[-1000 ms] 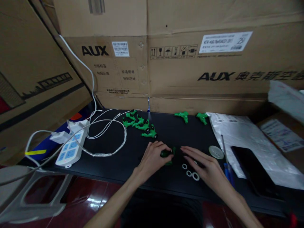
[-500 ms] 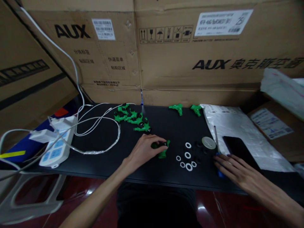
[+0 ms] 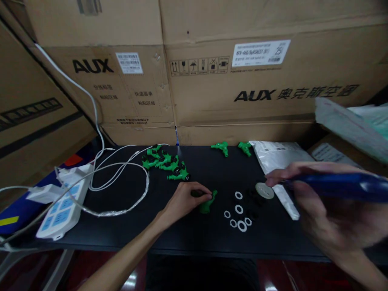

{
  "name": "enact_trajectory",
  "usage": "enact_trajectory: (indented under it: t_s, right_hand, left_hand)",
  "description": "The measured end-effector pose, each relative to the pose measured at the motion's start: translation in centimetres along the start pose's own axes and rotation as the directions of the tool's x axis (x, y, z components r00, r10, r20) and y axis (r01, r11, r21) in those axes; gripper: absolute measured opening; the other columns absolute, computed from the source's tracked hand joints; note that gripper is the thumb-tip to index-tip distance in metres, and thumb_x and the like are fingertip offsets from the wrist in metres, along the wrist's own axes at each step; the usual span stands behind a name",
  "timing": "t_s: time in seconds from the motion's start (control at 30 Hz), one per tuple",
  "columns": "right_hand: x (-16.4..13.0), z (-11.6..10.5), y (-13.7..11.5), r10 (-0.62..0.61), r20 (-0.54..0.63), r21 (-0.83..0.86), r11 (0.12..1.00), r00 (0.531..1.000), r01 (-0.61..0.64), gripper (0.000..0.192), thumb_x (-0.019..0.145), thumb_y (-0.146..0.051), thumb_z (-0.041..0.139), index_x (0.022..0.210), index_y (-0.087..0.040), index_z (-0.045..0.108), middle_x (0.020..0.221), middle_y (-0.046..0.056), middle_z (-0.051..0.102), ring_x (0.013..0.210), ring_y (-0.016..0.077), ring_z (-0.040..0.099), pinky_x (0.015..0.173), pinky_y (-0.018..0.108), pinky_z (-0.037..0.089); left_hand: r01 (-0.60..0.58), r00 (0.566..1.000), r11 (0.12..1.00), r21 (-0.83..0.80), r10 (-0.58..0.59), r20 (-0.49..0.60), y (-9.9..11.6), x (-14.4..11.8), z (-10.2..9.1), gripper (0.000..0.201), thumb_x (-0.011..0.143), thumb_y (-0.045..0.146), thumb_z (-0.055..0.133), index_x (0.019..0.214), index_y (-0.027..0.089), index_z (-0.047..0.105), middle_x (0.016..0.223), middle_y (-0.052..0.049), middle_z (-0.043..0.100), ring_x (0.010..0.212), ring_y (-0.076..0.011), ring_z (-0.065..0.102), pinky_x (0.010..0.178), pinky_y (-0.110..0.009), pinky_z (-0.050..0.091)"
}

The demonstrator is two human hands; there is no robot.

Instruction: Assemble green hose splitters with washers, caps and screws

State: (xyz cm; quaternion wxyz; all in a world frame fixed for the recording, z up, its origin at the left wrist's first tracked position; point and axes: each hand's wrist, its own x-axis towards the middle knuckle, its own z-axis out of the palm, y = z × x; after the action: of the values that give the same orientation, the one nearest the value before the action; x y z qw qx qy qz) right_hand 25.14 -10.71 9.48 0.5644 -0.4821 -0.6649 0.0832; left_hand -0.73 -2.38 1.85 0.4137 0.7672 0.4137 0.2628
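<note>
My left hand (image 3: pixel 183 200) rests on the black table (image 3: pixel 188 238) and grips a green plastic fitting (image 3: pixel 207 204) with a black part. Raised close to the camera, my right hand (image 3: pixel 321 210) holds a blue-handled screwdriver (image 3: pixel 339 186), blurred, its handle pointing right. Several white rings (image 3: pixel 239 209) lie on the table between the hands, beside a round grey disc (image 3: pixel 264 190). A cluster of green fittings (image 3: pixel 165 162) sits behind my left hand, and two more green fittings (image 3: pixel 232 148) lie at the back.
A white power strip (image 3: pixel 59 210) with white cables (image 3: pixel 121 190) lies at the left. White plastic bags (image 3: pixel 279 155) and papers sit at the right. Large cardboard boxes (image 3: pixel 212 81) wall off the back and left of the table.
My right hand moved right, picked up the blue-handled screwdriver from the table and lifted it toward the camera. My left hand stayed on the green fitting.
</note>
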Motion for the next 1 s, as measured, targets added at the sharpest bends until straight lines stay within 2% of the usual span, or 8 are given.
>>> enact_trajectory:
  t_s: [0.03,0.07,0.2,0.27,0.4,0.6,0.8,1.0]
  right_hand:
    - [1.3,2.0,-0.9,0.013,-0.125,0.155,0.988,0.992,0.007,0.031,0.096,-0.022,0.057,0.122,-0.039,0.054,0.095,0.002,0.06,0.073,0.0185,0.065,0.071,0.04,0.055]
    - [2.5,3.8,-1.5,0.018,-0.149,0.261,0.965,0.989,0.022,0.03,0.095,-0.02,0.06,0.119,-0.036,0.053,0.091,0.0,0.059,0.069,0.0161,0.062,0.065,0.035,0.052]
    - [5.8,8.1,-2.7,0.085,0.023,0.606,0.791,0.996,-0.082,0.012,0.099,-0.032,0.055,0.111,-0.027,0.053,0.071,-0.004,0.048,0.055,0.0113,0.047,0.052,0.028,0.042]
    - [6.5,9.0,-3.0,0.103,0.124,0.692,0.704,0.987,-0.161,0.023,0.1,-0.048,0.05,0.097,-0.025,0.053,0.062,-0.005,0.043,0.047,0.0096,0.04,0.045,0.026,0.034]
    - [7.6,9.8,-3.8,0.187,0.215,0.702,0.653,0.959,-0.284,0.038,0.101,-0.055,0.042,0.079,-0.024,0.047,0.054,-0.005,0.036,0.038,0.0079,0.026,0.034,0.023,0.021]
    - [8.7,10.0,-4.6,0.224,0.256,0.714,0.612,0.94,-0.34,0.055,0.103,-0.061,0.011,0.077,-0.025,0.043,0.052,-0.004,0.03,0.033,0.0088,0.022,0.03,0.024,0.018]
    - [8.8,10.1,-4.2,0.256,0.238,0.71,0.612,0.937,-0.348,0.052,0.103,-0.061,0.013,0.077,-0.025,0.039,0.05,-0.005,0.027,0.033,0.008,0.018,0.03,0.022,0.017]
    - [8.8,10.7,-3.8,0.272,0.247,0.763,0.538,0.93,-0.359,0.058,0.104,-0.059,0.011,0.071,-0.023,0.043,0.048,-0.005,0.029,0.032,0.0078,0.02,0.03,0.021,0.019]
  left_hand:
    - [0.007,1.0,1.0,0.024,-0.008,0.02,-0.1,0.3,-0.2,0.015,0.089,0.036,0.073,0.095,0.024,0.08,0.091,0.001,0.079,0.084,-0.0171,0.071,0.075,-0.027,0.049]
    - [0.01,0.999,0.999,0.044,-0.011,0.04,-0.3,0.6,-0.4,0.017,0.088,0.039,0.074,0.094,0.024,0.08,0.088,0.001,0.078,0.081,-0.0169,0.07,0.072,-0.027,0.048]
    - [-0.027,0.993,0.997,0.067,0.019,0.113,-0.8,1.5,-0.8,0.022,0.086,0.044,0.076,0.092,0.023,0.079,0.085,0.001,0.077,0.077,-0.0159,0.068,0.068,-0.026,0.046]
    - [-0.063,0.993,0.995,0.081,0.054,0.109,-1.0,1.5,-0.8,0.018,0.087,0.042,0.075,0.093,0.025,0.079,0.088,0.002,0.078,0.078,-0.0153,0.069,0.07,-0.026,0.047]
    - [-0.094,0.994,0.99,0.108,0.087,0.071,-1.1,1.0,-0.5,0.016,0.086,0.038,0.076,0.098,0.026,0.078,0.092,0.003,0.078,0.082,-0.0149,0.071,0.075,-0.026,0.05]
    - [-0.098,0.995,0.974,0.206,0.096,0.018,-0.9,0.7,0.0,0.015,0.082,0.034,0.081,0.096,0.028,0.079,0.09,0.004,0.08,0.083,-0.0187,0.072,0.093,-0.037,0.049]
    - [-0.103,0.993,0.968,0.23,0.112,-0.026,-1.0,0.5,0.5,0.013,0.087,0.033,0.076,0.099,0.031,0.081,0.095,0.004,0.081,0.086,-0.021,0.074,0.093,-0.041,0.05]
    - [-0.171,0.981,0.966,0.193,0.185,-0.055,-1.3,0.5,0.8,0.012,0.088,0.028,0.075,0.097,0.029,0.082,0.096,0.004,0.082,0.086,-0.0194,0.076,0.087,-0.036,0.054]
